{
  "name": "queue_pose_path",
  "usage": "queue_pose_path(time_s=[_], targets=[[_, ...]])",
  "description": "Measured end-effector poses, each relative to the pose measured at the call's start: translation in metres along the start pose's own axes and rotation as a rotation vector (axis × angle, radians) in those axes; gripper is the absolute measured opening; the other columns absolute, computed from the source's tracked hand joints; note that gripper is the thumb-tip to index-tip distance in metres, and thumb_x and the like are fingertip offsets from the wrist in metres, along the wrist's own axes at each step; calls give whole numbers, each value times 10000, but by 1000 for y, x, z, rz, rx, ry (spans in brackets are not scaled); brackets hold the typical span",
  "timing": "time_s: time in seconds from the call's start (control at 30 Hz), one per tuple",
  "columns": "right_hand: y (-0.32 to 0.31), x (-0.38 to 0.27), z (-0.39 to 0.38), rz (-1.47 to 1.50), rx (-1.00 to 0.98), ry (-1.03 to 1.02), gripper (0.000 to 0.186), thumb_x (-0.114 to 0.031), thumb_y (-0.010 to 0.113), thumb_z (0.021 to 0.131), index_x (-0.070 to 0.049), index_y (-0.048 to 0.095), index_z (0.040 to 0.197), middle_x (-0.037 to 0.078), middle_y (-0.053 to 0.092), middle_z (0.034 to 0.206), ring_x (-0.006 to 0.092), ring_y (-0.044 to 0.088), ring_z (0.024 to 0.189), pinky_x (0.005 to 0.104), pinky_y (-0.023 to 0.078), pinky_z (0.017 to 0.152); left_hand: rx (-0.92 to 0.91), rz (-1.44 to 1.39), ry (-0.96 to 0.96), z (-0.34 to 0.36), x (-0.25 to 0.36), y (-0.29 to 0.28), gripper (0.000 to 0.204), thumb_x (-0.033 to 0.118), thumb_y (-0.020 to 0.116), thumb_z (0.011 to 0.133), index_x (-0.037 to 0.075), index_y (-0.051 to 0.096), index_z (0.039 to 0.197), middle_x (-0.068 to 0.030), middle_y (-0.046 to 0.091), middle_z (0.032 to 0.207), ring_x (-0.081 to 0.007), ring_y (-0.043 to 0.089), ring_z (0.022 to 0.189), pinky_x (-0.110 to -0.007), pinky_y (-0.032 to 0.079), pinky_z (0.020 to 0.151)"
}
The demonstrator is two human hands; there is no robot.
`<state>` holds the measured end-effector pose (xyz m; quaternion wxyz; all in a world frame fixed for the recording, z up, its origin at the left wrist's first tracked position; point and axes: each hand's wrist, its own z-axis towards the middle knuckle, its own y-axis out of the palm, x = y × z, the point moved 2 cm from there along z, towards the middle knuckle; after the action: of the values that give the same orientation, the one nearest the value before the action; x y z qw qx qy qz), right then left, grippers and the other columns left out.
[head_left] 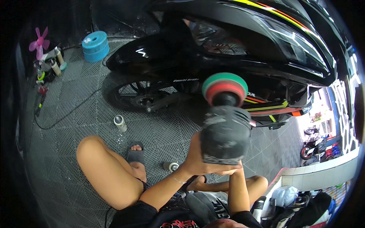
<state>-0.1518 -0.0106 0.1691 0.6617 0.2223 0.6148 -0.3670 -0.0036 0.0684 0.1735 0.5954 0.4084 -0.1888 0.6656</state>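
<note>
My left hand (192, 155) is wrapped round the grey-black body of a rotary polisher (224, 133), held in front of me. My right hand (232, 169) grips the same tool from below, mostly hidden behind it. The polisher's round green and red pad (224, 83) is at the black motorbike's lower side panel (266, 81); whether it touches the panel I cannot tell. The bike's front fender (135, 53) and wheel (121, 97) lie to the left, and its glossy upper bodywork fills the top of the view.
White bottles (120, 122) (171, 166) stand on grey grid flooring by my bent legs. A blue round container (95, 45), pink fan (39, 43), small bottles and cable sit at left. Other motorbikes (317, 148), a white ledge (319, 171) and bags (283, 195) are at right.
</note>
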Motion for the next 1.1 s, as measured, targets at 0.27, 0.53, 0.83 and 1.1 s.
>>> queue_pose_path(time_s=[0.27,0.53,0.83,1.1], targets=[[35,-109,5,-321,-574,32,1080,-315,912,654,11,319,1496,274,576,1329,428,636,1167,440,494,971,304,-780,-183,0,51,-26,769,288,828,731,-48,499,1339,-231,670,1126,-377,640,1154,-537,423,1118],[-2,-93,-25,-199,-359,-74,879,-284,877,720,13,342,1352,269,703,958,395,740,889,418,579,778,241,-635,-242,10,54,20,785,248,848,730,-34,468,1356,-192,652,1089,-296,652,1046,-590,308,1182],[-36,-84,-34,-105,-391,-45,917,-257,917,671,38,339,1319,258,658,1130,328,703,1029,382,536,898,94,-637,-246,22,61,55,878,263,856,744,8,382,1436,-171,578,1170,-297,606,1133,-532,406,1133],[-26,-78,-38,-138,-242,-278,884,-297,933,641,53,388,1241,215,657,1023,300,724,891,360,574,806,41,-502,-563,30,84,56,1024,358,918,721,-1,332,1480,-186,593,1176,-281,585,1169,-416,488,1010]])
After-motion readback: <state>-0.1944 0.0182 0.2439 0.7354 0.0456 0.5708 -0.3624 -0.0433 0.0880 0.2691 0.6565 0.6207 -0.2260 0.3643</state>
